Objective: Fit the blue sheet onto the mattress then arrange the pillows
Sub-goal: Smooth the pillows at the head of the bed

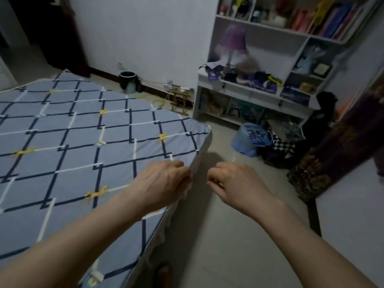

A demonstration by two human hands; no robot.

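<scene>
From the head view, the blue sheet [83,132], checked with dark and white lines, is lying flat over the mattress. The left hand [164,181] is curling its fingers at the sheet's side edge; whether it is pinching cloth is unclear. The right hand [234,181] is hanging loosely curled, empty, just beside the bed.

The blue sheet [83,142] lies spread flat and smooth over the mattress [199,161], patterned with dark navy and white crossing lines and small yellow marks. Its right border drapes over the mattress's side, reaching the far corner by the floor.
</scene>
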